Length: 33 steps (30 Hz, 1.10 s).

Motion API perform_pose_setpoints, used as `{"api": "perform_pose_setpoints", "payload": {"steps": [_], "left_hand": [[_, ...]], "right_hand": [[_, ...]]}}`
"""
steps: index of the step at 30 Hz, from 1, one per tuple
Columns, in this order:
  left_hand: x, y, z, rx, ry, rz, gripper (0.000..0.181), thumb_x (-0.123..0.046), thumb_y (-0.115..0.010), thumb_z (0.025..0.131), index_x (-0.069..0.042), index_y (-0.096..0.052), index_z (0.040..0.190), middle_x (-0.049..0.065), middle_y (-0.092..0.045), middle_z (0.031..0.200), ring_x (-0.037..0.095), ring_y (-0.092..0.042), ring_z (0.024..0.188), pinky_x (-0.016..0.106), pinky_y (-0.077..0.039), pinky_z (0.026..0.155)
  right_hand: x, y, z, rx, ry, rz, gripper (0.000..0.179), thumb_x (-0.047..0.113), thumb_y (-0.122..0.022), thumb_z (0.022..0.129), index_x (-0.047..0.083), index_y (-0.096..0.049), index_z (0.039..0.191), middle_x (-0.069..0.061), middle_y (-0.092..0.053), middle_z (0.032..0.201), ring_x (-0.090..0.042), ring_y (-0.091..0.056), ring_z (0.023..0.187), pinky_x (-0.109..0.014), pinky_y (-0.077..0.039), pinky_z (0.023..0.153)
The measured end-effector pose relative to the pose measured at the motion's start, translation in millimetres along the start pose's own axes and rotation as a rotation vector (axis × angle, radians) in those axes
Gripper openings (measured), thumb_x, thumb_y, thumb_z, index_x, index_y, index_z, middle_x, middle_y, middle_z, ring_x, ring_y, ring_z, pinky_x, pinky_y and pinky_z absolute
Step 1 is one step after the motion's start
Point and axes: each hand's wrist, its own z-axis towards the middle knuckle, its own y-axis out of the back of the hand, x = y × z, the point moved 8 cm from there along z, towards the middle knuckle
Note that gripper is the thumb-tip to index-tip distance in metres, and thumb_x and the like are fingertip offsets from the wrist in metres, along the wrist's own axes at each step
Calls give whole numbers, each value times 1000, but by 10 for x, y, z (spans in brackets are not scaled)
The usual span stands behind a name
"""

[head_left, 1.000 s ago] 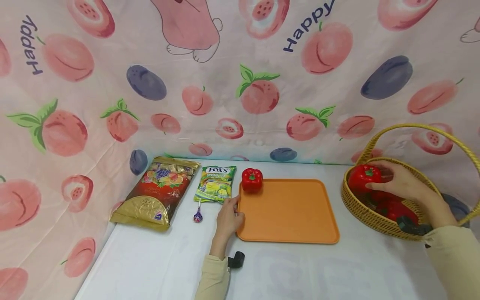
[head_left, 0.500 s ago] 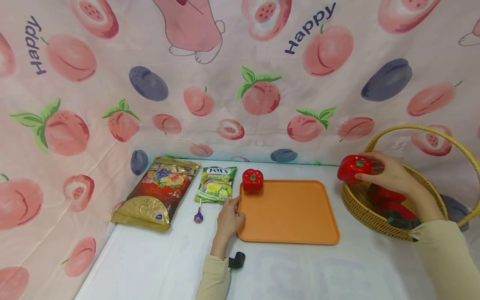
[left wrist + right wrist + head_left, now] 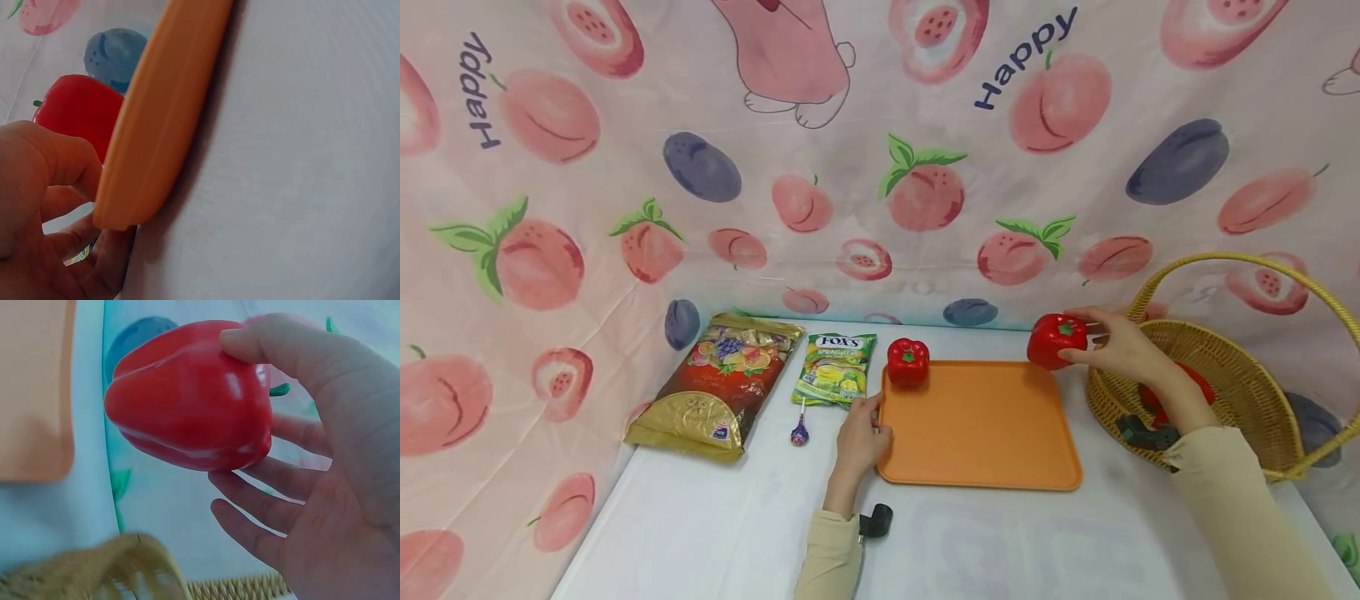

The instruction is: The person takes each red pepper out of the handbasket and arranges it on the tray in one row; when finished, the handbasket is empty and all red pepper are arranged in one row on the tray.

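Observation:
My right hand point(image 3: 1116, 343) holds a red bell pepper point(image 3: 1057, 341) over the far right corner of the orange tray point(image 3: 981, 429). In the right wrist view the thumb lies on one side of this pepper point(image 3: 194, 394) and fingertips touch the other. At the tray's left side, my left hand point(image 3: 859, 437) grips the edge. The left wrist view has the thumb and fingers of that hand point(image 3: 50, 187) at the tray's rim point(image 3: 156, 125). Another red bell pepper point(image 3: 907, 362) sits at the tray's far left corner. More red peppers point(image 3: 1172, 396) lie in the wicker basket, partly hidden by my right arm.
On the right stands the wicker basket point(image 3: 1247, 367) with its tall arched handle. Left of the tray lie a green FOX'S candy bag point(image 3: 833, 369), a purple lollipop point(image 3: 799, 433) and a large red-gold candy bag point(image 3: 718, 387). A fruit-printed cloth point(image 3: 865, 167) hangs behind.
My right hand has lifted a red bell pepper out of the basket and carried it left to the tray's far right corner. The left hand has stayed at the tray's edge.

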Motion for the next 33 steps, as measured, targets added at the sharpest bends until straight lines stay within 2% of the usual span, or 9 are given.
{"api": "perform_pose_setpoints", "payload": {"steps": [3,6,15,25,33], "left_hand": [[15,-7,7,3,6,4,57,-4,-64,83,-5,-56,139,5,-50,104,16,-49,80,30,-40,67],[20,-7,13,3,-1,8,57,-4,-64,83,-5,-56,139,5,-50,103,15,-48,79,30,-39,66],[7,-2,16,-5,-20,13,57,-4,-65,82,-5,-56,138,4,-49,101,15,-48,78,29,-39,66],[-1,11,7,-6,-20,11,57,-3,-66,81,-4,-57,138,6,-50,101,16,-48,78,30,-38,65],[-7,12,5,-5,-21,15,57,-3,-65,81,-4,-56,138,6,-50,101,15,-48,78,30,-38,66]], "right_hand": [[37,-113,72,19,-2,21,75,36,-75,86,2,-42,144,-25,-51,132,-44,-50,115,-56,-47,91],[65,-244,140,41,-19,46,78,39,-76,85,4,-41,145,-24,-49,134,-43,-47,119,-58,-46,93],[195,-644,322,23,47,88,72,29,-78,83,0,-47,140,-25,-54,131,-43,-53,114,-57,-45,95],[281,-991,428,24,1,120,74,33,-79,82,2,-48,141,-23,-54,132,-41,-54,115,-51,-49,93],[324,-1154,481,35,-26,143,74,34,-80,81,6,-48,142,-20,-52,136,-39,-52,118,-49,-51,90]]}}
